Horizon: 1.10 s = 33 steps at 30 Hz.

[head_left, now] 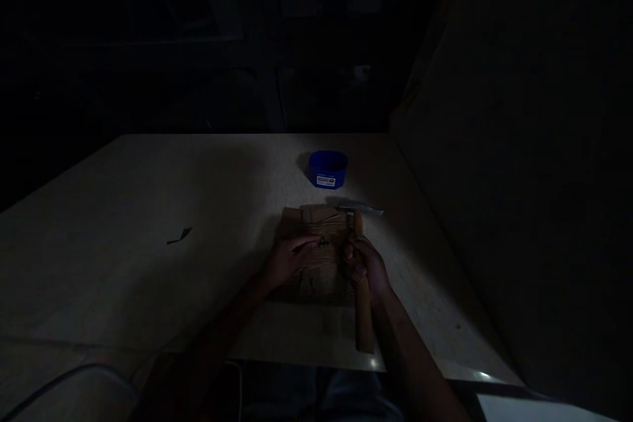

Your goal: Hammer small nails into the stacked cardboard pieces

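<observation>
In dim light, a small wooden board (316,257) lies on the pale table (148,244) in front of me. My left hand (287,257) rests on the board, fingers pinched near a small dark item I cannot make out. My right hand (366,267) is wrapped round the wooden handle of a hammer (362,316). The hammer's metal head (361,209) lies over the board's far right corner, and the handle end sticks out toward me.
A blue round tub (328,169) with a label stands beyond the board. A small dark scrap (179,236) lies to the left on the table. A large board (519,211) leans along the right side. A cable (64,379) runs at the lower left.
</observation>
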Available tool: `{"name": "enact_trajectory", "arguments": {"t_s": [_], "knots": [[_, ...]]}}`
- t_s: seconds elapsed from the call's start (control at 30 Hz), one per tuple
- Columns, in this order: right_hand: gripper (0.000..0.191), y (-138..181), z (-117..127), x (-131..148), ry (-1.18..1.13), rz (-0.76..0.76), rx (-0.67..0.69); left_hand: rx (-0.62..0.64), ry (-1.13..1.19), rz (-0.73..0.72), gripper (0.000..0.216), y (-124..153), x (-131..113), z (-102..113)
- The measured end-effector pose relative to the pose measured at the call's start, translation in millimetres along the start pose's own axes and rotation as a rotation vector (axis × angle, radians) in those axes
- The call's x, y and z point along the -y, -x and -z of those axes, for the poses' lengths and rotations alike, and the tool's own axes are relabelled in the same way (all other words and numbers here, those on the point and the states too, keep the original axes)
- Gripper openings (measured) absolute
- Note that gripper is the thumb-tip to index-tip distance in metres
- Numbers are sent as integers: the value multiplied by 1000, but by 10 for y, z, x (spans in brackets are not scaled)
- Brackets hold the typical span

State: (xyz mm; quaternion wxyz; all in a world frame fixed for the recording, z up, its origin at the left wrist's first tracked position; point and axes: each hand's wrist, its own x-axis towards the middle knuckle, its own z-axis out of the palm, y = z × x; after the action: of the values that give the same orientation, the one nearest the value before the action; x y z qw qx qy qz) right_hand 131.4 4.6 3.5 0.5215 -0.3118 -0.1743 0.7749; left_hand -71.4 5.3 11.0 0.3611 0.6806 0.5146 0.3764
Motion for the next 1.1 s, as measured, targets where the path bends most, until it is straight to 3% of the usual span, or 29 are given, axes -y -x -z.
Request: {"name": "enact_trajectory", "arguments": {"t_s": [0.2,0.4,0.77,0.93,1.1], "knots": [[26,15,-5,25,4,-30,-15,18,13,-140,21,-15,98,9],[25,25,8,48,2,-39,10,-40,37,24,35,4,154,-17],[29,86,-85,55,172,24,-49,-68,74,87,35,8,177,-83],[40,355,-219,206,468,56,-95,-66,141,93,36,-10,181,-94],[44,880,-467,493,1057,16,-122,-54,191,86,39,-10,163,-92]]}}
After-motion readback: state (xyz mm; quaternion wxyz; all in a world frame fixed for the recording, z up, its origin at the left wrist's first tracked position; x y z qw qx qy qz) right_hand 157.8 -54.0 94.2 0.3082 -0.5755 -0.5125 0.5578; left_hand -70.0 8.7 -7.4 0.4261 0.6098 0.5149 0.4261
